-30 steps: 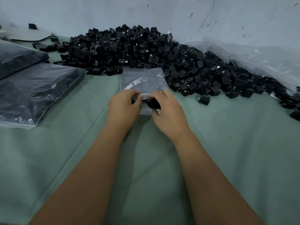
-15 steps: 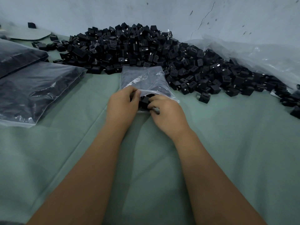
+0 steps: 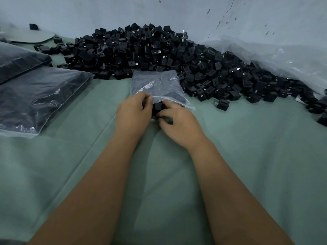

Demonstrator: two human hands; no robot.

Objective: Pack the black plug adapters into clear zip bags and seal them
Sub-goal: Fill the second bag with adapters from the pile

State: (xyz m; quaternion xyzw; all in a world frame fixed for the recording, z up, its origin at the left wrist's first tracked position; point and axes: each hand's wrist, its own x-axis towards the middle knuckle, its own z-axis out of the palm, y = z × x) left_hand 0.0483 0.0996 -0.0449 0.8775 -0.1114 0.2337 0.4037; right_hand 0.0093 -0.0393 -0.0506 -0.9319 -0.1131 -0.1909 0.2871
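Pinching the near, open edge of a clear plastic zip bag [image 3: 155, 85], the left hand [image 3: 132, 114] has its thumb and fingers closed together on the film, lifting the upper layer so the mouth gapes toward the person. The bag lies flat on the pale green cloth-covered table [image 3: 247, 156], its far end touching the foot of a big heap of loose black cube-shaped plug adapters [image 3: 159, 55] piled against the grey-white wall [image 3: 106, 11].

The right hand [image 3: 178, 126] sits just beside the left, at the bag's mouth, with its fingers curled round a black plug adapter [image 3: 158, 107] that shows between the two hands, partly under the raised film. How many adapters the right hand holds cannot be told; the dark shapes there run together.

One black adapter with metal prongs [image 3: 223, 104] lies alone on the cloth, right of the bag and apart from the hands.

To the left, well apart from the hands, lie two large filled clear bags of dark contents [image 3: 35, 96], one overlapping the other. At the right, a crumpled sheet of clear plastic [image 3: 283, 57] rests against the wall behind the heap.
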